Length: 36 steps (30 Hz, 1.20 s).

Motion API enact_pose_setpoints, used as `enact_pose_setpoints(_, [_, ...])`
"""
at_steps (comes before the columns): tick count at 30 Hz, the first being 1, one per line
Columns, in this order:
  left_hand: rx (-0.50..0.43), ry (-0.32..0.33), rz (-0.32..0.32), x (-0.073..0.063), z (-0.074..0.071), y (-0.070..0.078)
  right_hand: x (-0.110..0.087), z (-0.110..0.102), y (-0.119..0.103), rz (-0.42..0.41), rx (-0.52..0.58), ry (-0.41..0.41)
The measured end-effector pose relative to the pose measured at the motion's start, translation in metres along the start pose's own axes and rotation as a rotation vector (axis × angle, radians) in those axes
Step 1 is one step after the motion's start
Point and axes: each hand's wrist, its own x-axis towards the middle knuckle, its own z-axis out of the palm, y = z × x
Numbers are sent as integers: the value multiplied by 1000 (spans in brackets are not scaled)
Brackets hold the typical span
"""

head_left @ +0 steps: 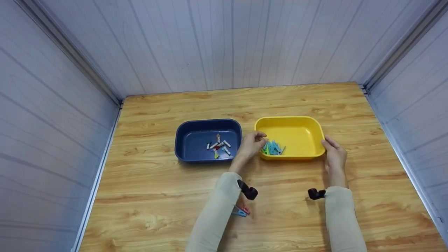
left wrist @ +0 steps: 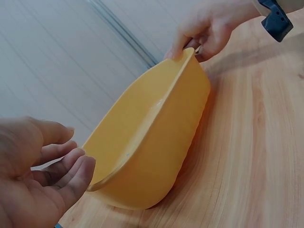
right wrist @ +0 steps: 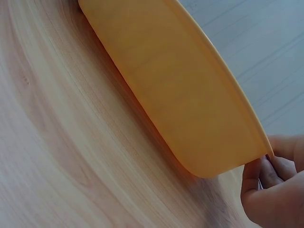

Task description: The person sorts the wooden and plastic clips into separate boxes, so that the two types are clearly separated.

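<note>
A yellow plastic basin point(head_left: 290, 138) stands on the table, with teal and green clothespins point(head_left: 273, 147) bunched in its near left corner. My right hand point(head_left: 335, 155) pinches the basin's right rim between thumb and fingers, as the right wrist view shows. At the opposite end, my left hand point(head_left: 250, 145) is by the left rim, its fingers loosely bent. In the left wrist view nothing shows between the left thumb and fingers point(left wrist: 71, 173); whether they touch the rim I cannot tell. Left of it, a dark blue basin point(head_left: 185, 157) contains several small clips point(head_left: 220, 145) with pale and coloured parts.
Partly hidden under the left forearm, a blue clothespin point(head_left: 240, 212) and a red clothespin point(head_left: 245, 209) lie on the wooden table point(head_left: 147, 196). Pale panel walls point(head_left: 224, 45) enclose the table at the back and both sides.
</note>
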Motion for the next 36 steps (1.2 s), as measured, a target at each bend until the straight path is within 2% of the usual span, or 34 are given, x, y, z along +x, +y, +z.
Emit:
enact_pose_setpoints(16, [2,-74,80,-11,-8,4,4,-1,3,-14,27,15])
enact_pose_setpoints(23, [31,-75,84,-20,-14,3,1,-2,2,-5,34,-7])
enact_pose_setpoints(30, [9,-81,47,-26,-20,0,-1,-3,3,26,26,-29])
enact_pose_setpoints(36, [22,-85,85,-33,-22,1,0,-3,3,16,32,-19])
